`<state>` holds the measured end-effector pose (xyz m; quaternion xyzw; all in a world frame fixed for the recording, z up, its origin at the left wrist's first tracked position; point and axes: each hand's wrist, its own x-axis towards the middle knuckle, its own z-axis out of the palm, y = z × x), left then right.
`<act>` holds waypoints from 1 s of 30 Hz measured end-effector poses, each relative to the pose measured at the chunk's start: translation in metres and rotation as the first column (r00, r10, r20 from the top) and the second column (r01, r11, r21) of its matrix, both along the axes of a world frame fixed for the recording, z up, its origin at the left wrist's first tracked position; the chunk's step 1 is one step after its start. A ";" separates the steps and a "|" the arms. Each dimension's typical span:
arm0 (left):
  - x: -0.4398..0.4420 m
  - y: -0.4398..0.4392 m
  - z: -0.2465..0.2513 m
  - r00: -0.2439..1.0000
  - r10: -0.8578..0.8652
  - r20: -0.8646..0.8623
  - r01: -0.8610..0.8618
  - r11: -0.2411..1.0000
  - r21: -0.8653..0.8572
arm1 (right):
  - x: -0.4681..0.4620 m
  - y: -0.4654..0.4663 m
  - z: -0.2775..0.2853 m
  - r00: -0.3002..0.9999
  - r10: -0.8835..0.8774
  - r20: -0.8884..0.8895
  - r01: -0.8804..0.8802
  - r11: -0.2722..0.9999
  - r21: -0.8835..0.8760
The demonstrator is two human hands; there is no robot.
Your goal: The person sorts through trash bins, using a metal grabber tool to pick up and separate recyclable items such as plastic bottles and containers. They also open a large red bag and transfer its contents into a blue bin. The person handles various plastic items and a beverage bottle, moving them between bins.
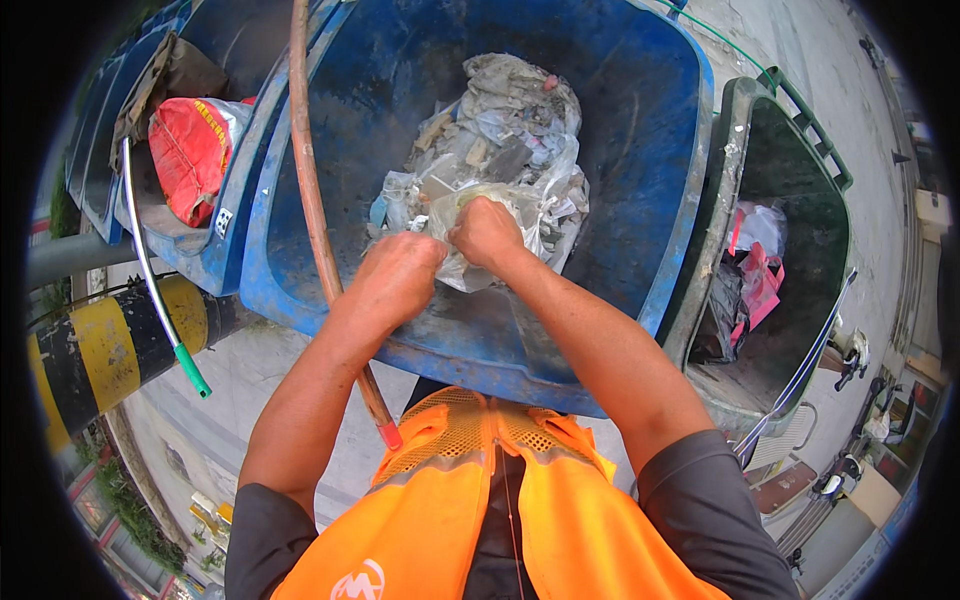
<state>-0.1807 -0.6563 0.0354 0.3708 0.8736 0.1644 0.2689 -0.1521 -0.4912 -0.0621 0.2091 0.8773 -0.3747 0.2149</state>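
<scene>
Both my hands are over a large blue waste bin (626,172). My right hand (486,231) is closed in a fist on a thin translucent plastic bag (469,276). Just left of it, my left hand (401,274) is also curled around the bag's edge; its fingertips are hidden. Beneath and beyond the hands lies a heap of rubbish (517,112), with dusty plastic film, paper scraps and broken pieces. A wooden pole (309,165) leans across the bin's left side and passes under my left forearm, its red end near my orange vest.
At left, another blue bin (202,259) holds a red woven sack (191,161). A metal-shafted handle with a green grip (191,371) hangs before a yellow-black striped barrier (105,341). A dark green bin (795,165) at right contains pink and black plastic bags (761,281).
</scene>
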 end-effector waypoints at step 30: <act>-0.062 0.016 -0.020 0.987 -0.032 -0.158 0.005 0.986 -0.168 | 0.037 0.126 0.063 0.894 -0.448 -0.024 0.412 0.840 -0.354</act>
